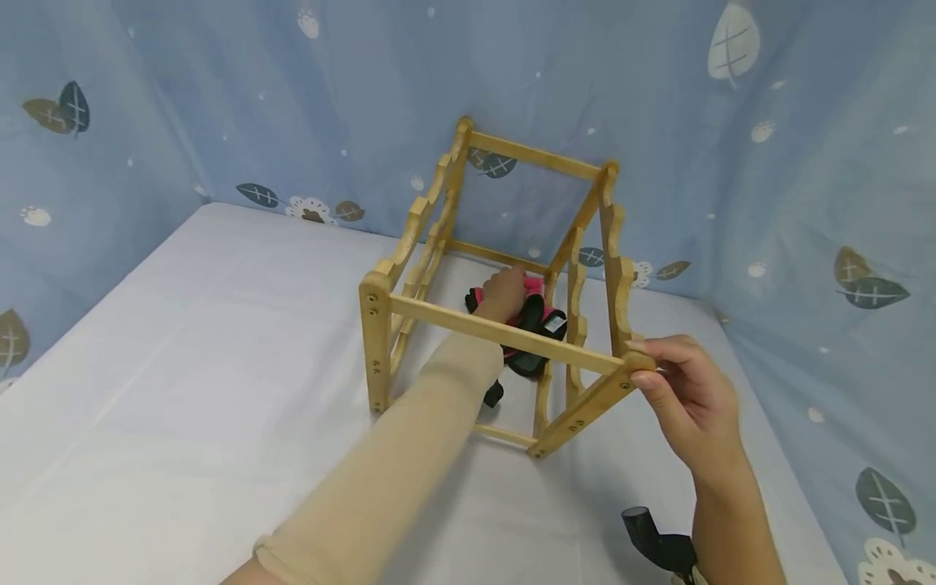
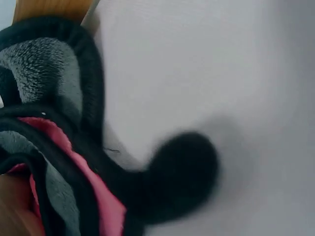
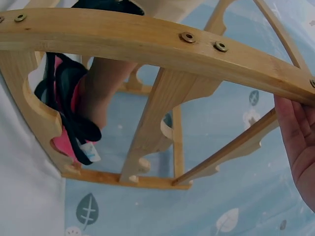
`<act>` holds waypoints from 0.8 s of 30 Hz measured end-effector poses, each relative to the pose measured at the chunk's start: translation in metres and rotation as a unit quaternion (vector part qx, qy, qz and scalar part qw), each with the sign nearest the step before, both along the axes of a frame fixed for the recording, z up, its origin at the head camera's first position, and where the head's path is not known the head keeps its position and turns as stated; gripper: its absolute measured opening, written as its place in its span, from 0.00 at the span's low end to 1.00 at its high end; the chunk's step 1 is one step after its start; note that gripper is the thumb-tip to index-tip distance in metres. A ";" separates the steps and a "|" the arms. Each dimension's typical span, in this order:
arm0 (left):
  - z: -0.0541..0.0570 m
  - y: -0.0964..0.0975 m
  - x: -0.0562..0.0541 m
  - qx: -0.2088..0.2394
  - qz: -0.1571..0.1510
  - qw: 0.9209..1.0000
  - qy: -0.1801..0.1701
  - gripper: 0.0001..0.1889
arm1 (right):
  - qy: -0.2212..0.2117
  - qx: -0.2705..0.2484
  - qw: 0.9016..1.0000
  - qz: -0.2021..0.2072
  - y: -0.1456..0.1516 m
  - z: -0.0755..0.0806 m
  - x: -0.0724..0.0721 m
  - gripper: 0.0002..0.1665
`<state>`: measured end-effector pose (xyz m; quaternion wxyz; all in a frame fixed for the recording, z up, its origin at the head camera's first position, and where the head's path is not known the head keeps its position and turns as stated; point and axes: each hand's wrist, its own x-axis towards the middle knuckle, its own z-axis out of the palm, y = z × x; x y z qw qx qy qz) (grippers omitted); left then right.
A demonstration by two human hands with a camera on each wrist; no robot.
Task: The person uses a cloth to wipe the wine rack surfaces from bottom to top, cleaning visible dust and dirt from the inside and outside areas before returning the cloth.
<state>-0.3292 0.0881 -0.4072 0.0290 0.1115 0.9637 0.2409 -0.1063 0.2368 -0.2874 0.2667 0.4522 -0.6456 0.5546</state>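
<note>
A light wooden rack [image 1: 504, 329] with scalloped side rails stands tilted on the white surface. My left hand [image 1: 504, 291] reaches inside it, under the front bar, and grips a bunched plush cloth [image 1: 544, 321]. The cloth is pink and grey with thick black edging and a small white label. In the left wrist view, part of the hand [image 2: 17, 209] shows among the cloth's folds; the fingertips are hidden. My right hand [image 1: 691, 398] pinches the rack's near right corner between thumb and fingers. The right wrist view shows those fingers [image 3: 298, 132] against the wooden bar.
A white sheet [image 1: 219, 349] covers the surface. Blue curtain [image 1: 366, 81] with leaf prints hangs behind and on both sides, close to the rack's far end. A black wrist camera [image 1: 658, 543] sticks out from the right wrist.
</note>
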 end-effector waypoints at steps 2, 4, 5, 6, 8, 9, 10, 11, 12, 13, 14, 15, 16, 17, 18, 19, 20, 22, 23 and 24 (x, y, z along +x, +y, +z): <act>-0.001 -0.005 0.000 0.009 0.011 1.000 -0.006 0.14 | -0.001 0.001 1.000 -0.003 -0.001 0.000 0.001 0.20; 0.001 -0.010 0.002 0.021 0.012 0.999 -0.023 0.14 | 0.000 0.003 1.000 -0.008 -0.001 0.000 0.001 0.21; 0.002 -0.013 0.004 0.029 0.014 0.999 -0.036 0.14 | 0.001 0.002 1.000 -0.009 -0.001 0.000 0.001 0.21; 0.005 -0.015 0.007 0.035 0.015 0.998 -0.051 0.14 | 0.002 0.003 1.000 -0.012 -0.001 0.000 0.002 0.21; 0.006 -0.019 0.011 0.042 0.015 0.996 -0.077 0.14 | 0.003 0.006 1.000 -0.015 -0.002 0.001 0.002 0.21; 0.007 -0.020 0.014 0.045 0.012 0.995 -0.089 0.14 | 0.004 0.008 1.000 -0.016 -0.002 0.002 0.002 0.21; 0.007 -0.021 0.016 0.048 0.010 0.993 -0.104 0.13 | 0.004 0.010 1.000 -0.021 -0.002 0.002 0.003 0.22; 0.006 -0.021 0.016 0.046 0.009 0.992 -0.119 0.12 | 0.003 0.015 1.000 -0.027 -0.002 0.003 0.003 0.22; 0.005 -0.021 0.016 0.043 0.004 0.990 -0.136 0.12 | 0.001 0.019 0.999 -0.033 -0.002 0.003 0.003 0.23; 0.002 -0.021 0.014 0.039 -0.001 0.987 -0.156 0.12 | -0.001 0.022 0.999 -0.037 -0.002 0.004 0.003 0.23; -0.001 -0.020 0.011 0.031 -0.007 0.983 -0.179 0.12 | -0.005 0.026 0.999 -0.043 -0.002 0.004 0.003 0.24; -0.004 -0.020 0.008 0.023 -0.015 0.979 -0.202 0.12 | -0.009 0.030 0.998 -0.047 -0.002 0.004 0.004 0.25; -0.004 -0.019 0.009 0.005 -0.020 0.976 -0.215 0.12 | -0.015 0.033 0.998 -0.050 -0.002 0.004 0.004 0.25; -0.014 -0.018 -0.001 -0.002 -0.038 0.975 -0.220 0.12 | -0.020 0.034 0.998 -0.049 -0.002 0.004 0.004 0.25; -0.016 -0.017 -0.003 -0.014 -0.053 0.972 -0.227 0.10 | -0.022 0.036 0.998 -0.049 -0.002 0.004 0.004 0.26; -0.015 -0.015 -0.003 -0.027 -0.067 0.969 -0.235 0.09 | -0.023 0.041 0.998 -0.052 -0.002 0.004 0.005 0.26; -0.014 -0.014 -0.001 -0.040 -0.083 0.968 -0.232 0.07 | -0.024 0.044 0.997 -0.054 -0.001 0.004 0.005 0.26; -0.007 -0.015 0.010 -0.046 -0.109 0.970 -0.213 0.06 | -0.024 0.051 0.997 -0.058 0.000 0.004 0.005 0.27; -0.005 -0.016 0.015 -0.037 -0.121 0.971 -0.205 0.06 | -0.023 0.054 0.996 -0.060 0.001 0.005 0.006 0.27; 0.012 -0.021 0.034 -0.036 -0.122 0.972 -0.200 0.05 | -0.023 0.057 0.996 -0.063 0.001 0.005 0.006 0.27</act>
